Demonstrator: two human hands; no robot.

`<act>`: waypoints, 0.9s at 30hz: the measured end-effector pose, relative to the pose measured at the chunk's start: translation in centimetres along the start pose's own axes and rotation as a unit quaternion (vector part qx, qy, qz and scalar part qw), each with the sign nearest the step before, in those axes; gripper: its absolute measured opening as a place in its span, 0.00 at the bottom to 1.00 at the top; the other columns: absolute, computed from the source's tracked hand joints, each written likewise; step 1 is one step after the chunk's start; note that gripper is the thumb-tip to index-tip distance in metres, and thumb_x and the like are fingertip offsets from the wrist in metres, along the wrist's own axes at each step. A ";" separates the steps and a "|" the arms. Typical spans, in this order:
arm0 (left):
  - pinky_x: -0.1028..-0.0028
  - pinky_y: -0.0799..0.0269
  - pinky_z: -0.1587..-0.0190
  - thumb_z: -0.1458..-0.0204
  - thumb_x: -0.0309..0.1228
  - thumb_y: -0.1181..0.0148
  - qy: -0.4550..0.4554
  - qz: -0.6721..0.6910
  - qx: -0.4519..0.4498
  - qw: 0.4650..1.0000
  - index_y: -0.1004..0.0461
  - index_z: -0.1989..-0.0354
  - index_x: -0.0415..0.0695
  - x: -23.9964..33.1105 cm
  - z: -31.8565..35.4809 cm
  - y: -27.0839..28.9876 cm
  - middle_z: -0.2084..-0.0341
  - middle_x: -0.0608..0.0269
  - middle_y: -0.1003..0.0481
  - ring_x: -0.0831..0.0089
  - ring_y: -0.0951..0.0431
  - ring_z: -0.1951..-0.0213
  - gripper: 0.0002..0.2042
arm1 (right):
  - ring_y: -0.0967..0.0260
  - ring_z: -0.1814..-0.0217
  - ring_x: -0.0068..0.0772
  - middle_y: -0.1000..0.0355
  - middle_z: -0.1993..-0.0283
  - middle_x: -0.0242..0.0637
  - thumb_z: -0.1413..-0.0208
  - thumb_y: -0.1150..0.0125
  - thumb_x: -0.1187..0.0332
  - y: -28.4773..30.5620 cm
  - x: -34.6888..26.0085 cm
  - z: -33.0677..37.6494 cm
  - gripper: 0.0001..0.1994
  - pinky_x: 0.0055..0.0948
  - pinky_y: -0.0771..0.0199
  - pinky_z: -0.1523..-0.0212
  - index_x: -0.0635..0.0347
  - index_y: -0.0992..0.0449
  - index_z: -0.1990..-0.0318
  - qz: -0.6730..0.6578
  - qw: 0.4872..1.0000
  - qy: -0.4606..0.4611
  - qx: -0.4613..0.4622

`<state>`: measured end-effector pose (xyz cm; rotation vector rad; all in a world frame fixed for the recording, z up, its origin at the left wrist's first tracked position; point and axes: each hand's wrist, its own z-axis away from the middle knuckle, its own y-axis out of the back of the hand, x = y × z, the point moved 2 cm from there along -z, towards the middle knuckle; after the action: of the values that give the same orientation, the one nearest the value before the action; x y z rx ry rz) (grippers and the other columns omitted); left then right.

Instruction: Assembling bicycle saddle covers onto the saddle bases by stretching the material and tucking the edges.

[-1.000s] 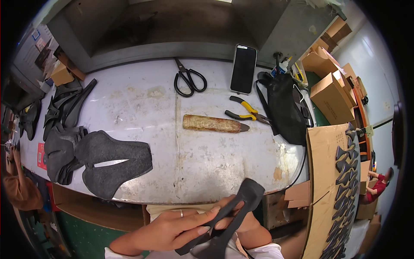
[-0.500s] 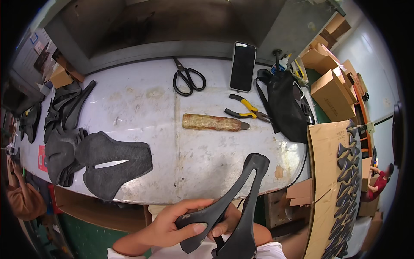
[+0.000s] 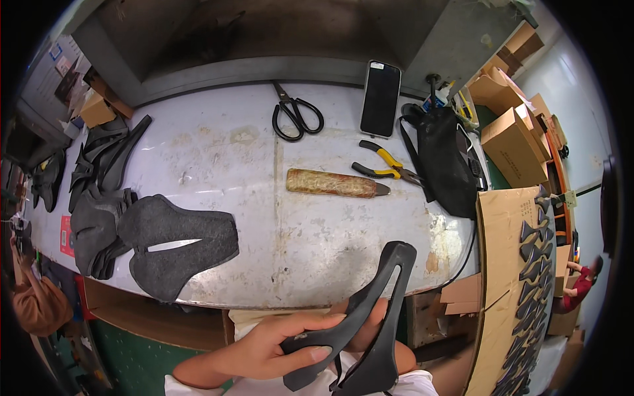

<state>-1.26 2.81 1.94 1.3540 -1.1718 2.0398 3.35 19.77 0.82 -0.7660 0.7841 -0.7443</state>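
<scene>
The left hand (image 3: 267, 346) clamps its fingers on the black saddle-shaped part (image 3: 360, 315), now turned broadside, making its slotted face accessible; the right hand's (image 3: 362, 336) grip behind is indeterminable.

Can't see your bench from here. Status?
Left hand gripping black saddle-shaped piece. Right hand behind it, mostly hidden. No obstruction seen; pliers lie beyond.

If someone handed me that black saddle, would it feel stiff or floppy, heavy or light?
The saddle is probably fairly stiff: its narrow nose juts past the left hand with no visible droop. It may be light for its size, as much of its middle is cut away. Its broad, tapering shape makes rolling unlikely.
</scene>
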 end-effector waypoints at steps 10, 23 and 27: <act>0.73 0.33 0.46 0.48 0.20 0.37 -0.052 0.034 0.003 0.998 0.41 0.34 0.37 -0.2 -0.7 0.2 0.48 0.55 0.27 0.73 0.26 0.49 0.32 | 0.27 0.56 0.28 0.23 0.59 0.38 0.62 0.23 0.68 4.3 1.3 -0.2 0.31 0.25 0.29 0.55 0.71 0.27 0.48 0.132 0.987 0.001 -0.089; 0.72 0.35 0.43 0.41 0.22 0.44 -0.115 0.053 0.175 0.976 0.48 0.32 0.36 -1.4 -0.1 -0.5 0.47 0.55 0.29 0.75 0.29 0.47 0.29 | 0.30 0.50 0.29 0.28 0.57 0.33 0.66 0.18 0.61 1.3 2.1 -0.6 0.42 0.28 0.31 0.48 0.63 0.35 0.42 0.198 0.979 0.033 -0.022; 0.71 0.34 0.43 0.44 0.24 0.40 -0.122 0.024 0.173 0.977 0.41 0.36 0.33 -1.6 -0.3 -0.6 0.47 0.52 0.28 0.73 0.28 0.47 0.28 | 0.30 0.49 0.29 0.29 0.56 0.33 0.66 0.17 0.60 0.3 1.4 -0.4 0.43 0.28 0.32 0.47 0.62 0.36 0.41 0.208 0.975 0.085 0.004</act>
<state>-0.26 3.52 0.70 1.8014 -0.9790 2.2367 3.82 18.65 -0.08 -0.5105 1.0559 -0.4370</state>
